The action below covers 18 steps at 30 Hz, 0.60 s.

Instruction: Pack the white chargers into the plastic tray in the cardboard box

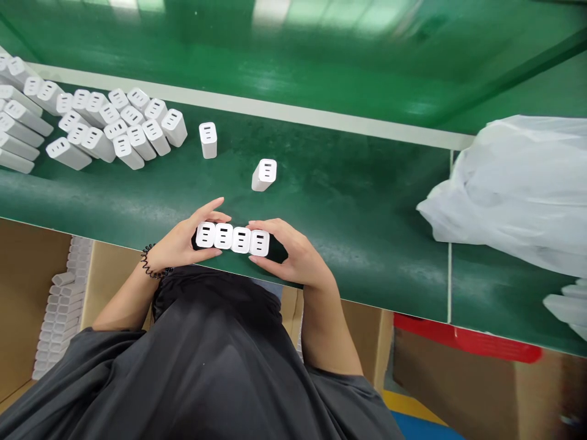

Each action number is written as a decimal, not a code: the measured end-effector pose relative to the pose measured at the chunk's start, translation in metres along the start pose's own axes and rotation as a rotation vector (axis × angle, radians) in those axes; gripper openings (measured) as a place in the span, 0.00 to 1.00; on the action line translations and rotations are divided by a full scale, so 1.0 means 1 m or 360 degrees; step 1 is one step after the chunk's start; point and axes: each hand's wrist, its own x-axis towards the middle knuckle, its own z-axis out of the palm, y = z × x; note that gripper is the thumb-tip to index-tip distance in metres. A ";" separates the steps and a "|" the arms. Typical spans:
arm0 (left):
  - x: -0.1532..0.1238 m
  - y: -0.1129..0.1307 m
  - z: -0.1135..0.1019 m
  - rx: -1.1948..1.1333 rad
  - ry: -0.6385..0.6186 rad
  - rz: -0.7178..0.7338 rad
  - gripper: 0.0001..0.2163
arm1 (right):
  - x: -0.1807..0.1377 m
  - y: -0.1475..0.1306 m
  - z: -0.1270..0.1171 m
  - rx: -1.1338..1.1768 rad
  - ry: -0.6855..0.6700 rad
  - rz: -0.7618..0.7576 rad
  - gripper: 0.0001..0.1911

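Note:
Several white USB chargers (223,236) stand side by side in a short row near the bench's front edge, port ends facing up. My left hand (177,245) grips the left part of the row, thumb in front and fingers behind. Around the right end, my right hand (297,252) holds the row in the same way. Beyond my hands, a single charger (264,175) stands on the green bench (348,220). Another lone charger (208,140) is upright farther left.
A large group of white chargers (132,131) fills the bench's far left, some leaning. White plastic bags (518,189) lie at the right. Below the front edge are a box of stacked white pieces (62,318) and a red bin rim (486,343). A green panel (293,67) rises behind.

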 end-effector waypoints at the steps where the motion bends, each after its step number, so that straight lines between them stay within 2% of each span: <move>1: 0.000 0.000 0.000 -0.0001 0.0000 0.0006 0.43 | 0.000 0.001 0.000 0.0011 0.0074 0.0023 0.24; 4: 0.000 -0.001 0.000 -0.0010 0.0008 0.0026 0.44 | 0.001 0.004 -0.005 -0.0059 0.0476 0.0224 0.22; 6: 0.000 -0.001 0.000 -0.0019 0.0015 0.0030 0.44 | 0.007 0.008 -0.015 -0.0200 0.0639 0.0414 0.20; 8: 0.000 -0.002 0.000 -0.0028 0.0018 0.0030 0.44 | 0.017 0.012 -0.027 -0.0332 0.0632 0.0538 0.19; 11: -0.001 -0.003 0.001 -0.0018 0.0014 0.0031 0.44 | 0.035 0.022 -0.037 -0.0370 0.0531 0.0545 0.19; 15: -0.002 -0.003 0.002 -0.0019 0.0018 -0.0007 0.45 | 0.049 0.040 -0.031 -0.0266 0.0418 0.0437 0.23; 18: -0.002 -0.004 0.002 -0.0036 0.0010 -0.0011 0.45 | 0.044 0.043 -0.025 -0.0335 0.0466 0.0322 0.31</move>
